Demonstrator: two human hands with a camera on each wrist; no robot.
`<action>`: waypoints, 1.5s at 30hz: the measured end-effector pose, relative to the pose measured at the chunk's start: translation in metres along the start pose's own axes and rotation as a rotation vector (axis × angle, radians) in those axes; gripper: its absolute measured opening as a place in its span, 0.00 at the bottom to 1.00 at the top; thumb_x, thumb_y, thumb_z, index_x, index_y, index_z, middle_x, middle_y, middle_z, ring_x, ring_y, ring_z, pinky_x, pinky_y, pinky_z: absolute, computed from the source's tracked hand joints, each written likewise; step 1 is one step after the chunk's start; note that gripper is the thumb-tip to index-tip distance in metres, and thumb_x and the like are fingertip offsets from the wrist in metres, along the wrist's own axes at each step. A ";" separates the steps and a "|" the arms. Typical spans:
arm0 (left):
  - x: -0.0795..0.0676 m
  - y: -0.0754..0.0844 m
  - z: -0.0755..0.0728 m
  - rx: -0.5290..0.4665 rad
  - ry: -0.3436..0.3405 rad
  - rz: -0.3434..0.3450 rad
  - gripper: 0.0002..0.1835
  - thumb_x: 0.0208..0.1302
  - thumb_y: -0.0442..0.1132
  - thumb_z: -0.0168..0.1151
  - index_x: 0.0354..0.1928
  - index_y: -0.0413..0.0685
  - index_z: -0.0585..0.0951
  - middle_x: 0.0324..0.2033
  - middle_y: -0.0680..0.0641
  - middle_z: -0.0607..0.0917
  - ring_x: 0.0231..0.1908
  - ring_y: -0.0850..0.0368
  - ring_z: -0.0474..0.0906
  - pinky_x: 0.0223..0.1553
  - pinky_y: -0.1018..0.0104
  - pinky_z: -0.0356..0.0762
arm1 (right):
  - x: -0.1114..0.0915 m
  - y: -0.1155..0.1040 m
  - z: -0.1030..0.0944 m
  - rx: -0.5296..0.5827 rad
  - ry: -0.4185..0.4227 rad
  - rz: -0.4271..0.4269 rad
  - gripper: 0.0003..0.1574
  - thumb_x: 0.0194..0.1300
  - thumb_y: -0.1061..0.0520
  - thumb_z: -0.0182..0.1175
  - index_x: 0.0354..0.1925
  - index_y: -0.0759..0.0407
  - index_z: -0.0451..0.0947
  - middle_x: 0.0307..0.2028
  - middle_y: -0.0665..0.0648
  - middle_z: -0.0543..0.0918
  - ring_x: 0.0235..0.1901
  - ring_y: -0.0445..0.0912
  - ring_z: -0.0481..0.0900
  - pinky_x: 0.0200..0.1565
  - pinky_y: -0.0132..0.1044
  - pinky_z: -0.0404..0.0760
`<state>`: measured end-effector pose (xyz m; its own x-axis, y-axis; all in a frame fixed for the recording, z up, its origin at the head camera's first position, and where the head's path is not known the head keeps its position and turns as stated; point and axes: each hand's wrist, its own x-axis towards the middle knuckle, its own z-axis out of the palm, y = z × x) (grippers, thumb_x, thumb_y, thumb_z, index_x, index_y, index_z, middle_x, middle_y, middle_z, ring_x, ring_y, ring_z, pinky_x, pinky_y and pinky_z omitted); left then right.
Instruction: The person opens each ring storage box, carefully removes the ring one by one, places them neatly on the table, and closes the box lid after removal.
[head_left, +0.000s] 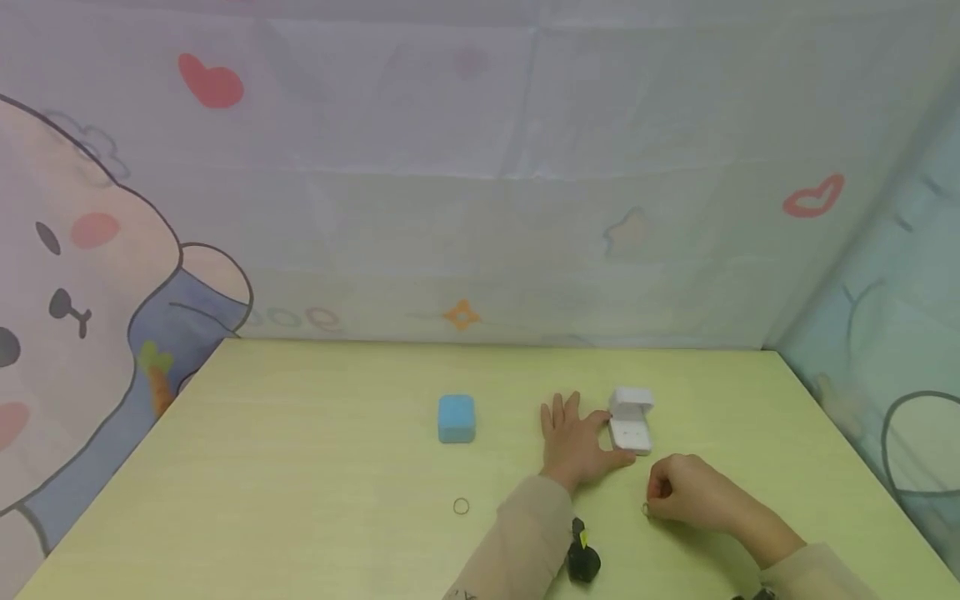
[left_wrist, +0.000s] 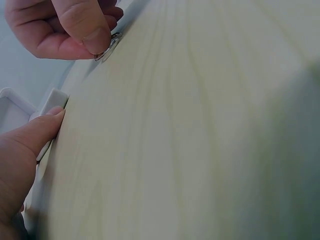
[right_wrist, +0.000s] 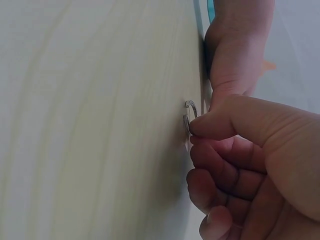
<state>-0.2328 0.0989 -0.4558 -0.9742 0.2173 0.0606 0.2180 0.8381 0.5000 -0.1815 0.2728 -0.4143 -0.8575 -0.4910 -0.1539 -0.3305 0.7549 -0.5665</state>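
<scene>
A white ring box (head_left: 630, 436) stands on the table with its lid up. My left hand (head_left: 577, 446) holds it at the side, index finger at the hinge end and thumb along the front edge; the left wrist view shows the thumb (left_wrist: 37, 130) against the box wall. Just to the right, my right hand (head_left: 693, 496) pinches a thin metal ring (right_wrist: 191, 112) between thumb and forefinger, close over the tabletop. The ring's band shows a gap in the right wrist view. The other right fingers are curled in.
A closed light-blue box (head_left: 456, 419) stands left of the left hand. Nearer the front, a thin gold-coloured ring (head_left: 461, 506) lies on the table (head_left: 300, 467). A printed cloth (head_left: 480, 167) hangs behind the table's back edge and along the right side.
</scene>
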 end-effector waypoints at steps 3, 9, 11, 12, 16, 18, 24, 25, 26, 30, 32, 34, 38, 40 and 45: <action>0.000 0.000 -0.002 0.009 0.004 0.002 0.34 0.48 0.68 0.64 0.58 0.66 0.76 0.71 0.43 0.60 0.73 0.40 0.46 0.71 0.43 0.40 | 0.000 0.000 -0.001 -0.005 -0.004 -0.001 0.09 0.54 0.60 0.65 0.21 0.55 0.75 0.19 0.45 0.74 0.19 0.34 0.67 0.22 0.27 0.68; 0.000 0.000 -0.002 0.018 0.004 0.000 0.34 0.48 0.68 0.64 0.58 0.66 0.76 0.71 0.44 0.60 0.73 0.40 0.47 0.71 0.43 0.41 | -0.001 0.000 -0.002 -0.011 -0.019 -0.006 0.10 0.54 0.59 0.66 0.21 0.54 0.74 0.19 0.45 0.74 0.19 0.34 0.67 0.22 0.27 0.68; 0.000 0.000 -0.002 0.019 0.004 0.000 0.34 0.48 0.68 0.64 0.58 0.66 0.76 0.71 0.44 0.60 0.73 0.40 0.47 0.71 0.43 0.41 | -0.001 0.001 -0.002 -0.014 -0.020 -0.006 0.10 0.54 0.59 0.66 0.21 0.54 0.74 0.19 0.45 0.74 0.19 0.34 0.67 0.22 0.27 0.68; 0.000 0.000 -0.002 0.020 0.003 0.001 0.34 0.48 0.68 0.64 0.58 0.66 0.76 0.71 0.44 0.60 0.73 0.40 0.47 0.71 0.43 0.41 | -0.001 0.001 -0.002 -0.016 -0.020 -0.007 0.10 0.53 0.59 0.66 0.21 0.54 0.74 0.19 0.45 0.74 0.19 0.34 0.67 0.22 0.27 0.68; 0.000 0.001 -0.002 0.021 -0.001 0.000 0.34 0.48 0.68 0.64 0.58 0.66 0.75 0.71 0.44 0.60 0.73 0.40 0.47 0.71 0.43 0.41 | 0.000 0.003 -0.001 -0.029 -0.010 -0.009 0.11 0.53 0.59 0.66 0.21 0.54 0.74 0.18 0.44 0.73 0.19 0.33 0.66 0.22 0.27 0.67; 0.000 0.001 -0.002 0.021 -0.002 0.001 0.34 0.48 0.68 0.64 0.58 0.66 0.75 0.71 0.44 0.60 0.73 0.40 0.47 0.71 0.43 0.40 | 0.000 0.002 0.000 -0.035 -0.004 -0.007 0.11 0.53 0.59 0.66 0.20 0.54 0.74 0.18 0.44 0.73 0.18 0.33 0.66 0.21 0.27 0.67; 0.000 0.001 -0.001 0.027 -0.006 -0.001 0.34 0.49 0.69 0.63 0.59 0.67 0.75 0.71 0.44 0.60 0.73 0.41 0.46 0.71 0.43 0.40 | -0.001 0.000 0.000 -0.045 0.001 0.003 0.11 0.53 0.59 0.66 0.20 0.54 0.74 0.18 0.44 0.73 0.18 0.33 0.66 0.21 0.27 0.67; 0.000 0.001 -0.002 0.026 -0.004 0.001 0.34 0.49 0.68 0.63 0.59 0.67 0.75 0.71 0.44 0.60 0.73 0.41 0.46 0.71 0.43 0.40 | -0.001 0.000 -0.001 -0.046 0.001 0.002 0.11 0.53 0.59 0.66 0.20 0.53 0.74 0.18 0.44 0.73 0.18 0.33 0.66 0.21 0.27 0.67; 0.000 0.001 -0.002 0.023 -0.003 0.003 0.34 0.49 0.68 0.63 0.59 0.66 0.75 0.71 0.44 0.60 0.73 0.40 0.46 0.71 0.43 0.40 | -0.001 0.000 -0.001 -0.048 0.001 0.001 0.11 0.53 0.59 0.66 0.20 0.53 0.74 0.17 0.44 0.73 0.18 0.33 0.66 0.21 0.27 0.67; -0.001 0.001 -0.004 0.020 0.000 0.009 0.34 0.49 0.68 0.64 0.58 0.65 0.76 0.70 0.43 0.61 0.72 0.40 0.47 0.71 0.42 0.41 | -0.001 -0.001 -0.002 -0.048 -0.002 0.004 0.10 0.54 0.60 0.65 0.20 0.53 0.75 0.17 0.44 0.73 0.17 0.34 0.66 0.20 0.27 0.67; 0.000 0.001 -0.005 0.016 0.004 0.011 0.34 0.49 0.67 0.64 0.58 0.65 0.76 0.70 0.43 0.61 0.72 0.39 0.47 0.71 0.42 0.41 | -0.001 -0.001 -0.002 -0.050 -0.004 0.005 0.10 0.54 0.60 0.65 0.20 0.53 0.76 0.17 0.44 0.73 0.17 0.34 0.66 0.20 0.27 0.67; 0.000 0.001 -0.005 0.019 0.004 0.010 0.34 0.49 0.67 0.64 0.58 0.65 0.76 0.70 0.43 0.61 0.72 0.39 0.47 0.71 0.42 0.42 | 0.000 -0.001 -0.002 -0.052 -0.006 0.005 0.10 0.55 0.60 0.64 0.20 0.53 0.76 0.17 0.44 0.73 0.17 0.34 0.65 0.19 0.27 0.67; 0.001 0.001 -0.003 0.027 0.012 0.013 0.34 0.49 0.68 0.64 0.58 0.66 0.76 0.70 0.43 0.61 0.72 0.39 0.48 0.71 0.42 0.42 | 0.000 0.000 -0.003 -0.055 -0.006 -0.002 0.10 0.55 0.60 0.64 0.20 0.52 0.76 0.16 0.43 0.72 0.16 0.33 0.65 0.19 0.27 0.66; 0.001 0.000 -0.002 0.028 0.012 0.014 0.34 0.49 0.68 0.63 0.58 0.66 0.76 0.70 0.43 0.61 0.72 0.39 0.48 0.71 0.42 0.42 | 0.000 0.000 -0.003 -0.052 -0.006 -0.004 0.10 0.55 0.60 0.64 0.20 0.52 0.75 0.16 0.43 0.72 0.17 0.33 0.65 0.19 0.27 0.66; 0.000 0.000 -0.002 0.024 0.005 0.010 0.34 0.49 0.68 0.63 0.58 0.66 0.76 0.70 0.43 0.61 0.72 0.40 0.47 0.71 0.43 0.42 | -0.001 0.001 -0.002 -0.046 0.000 -0.009 0.10 0.55 0.60 0.63 0.21 0.53 0.75 0.18 0.44 0.72 0.17 0.33 0.65 0.20 0.27 0.67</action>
<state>-0.2330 0.0983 -0.4540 -0.9722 0.2237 0.0695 0.2293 0.8477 0.4783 -0.1823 0.2748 -0.4128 -0.8544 -0.4980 -0.1486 -0.3563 0.7696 -0.5299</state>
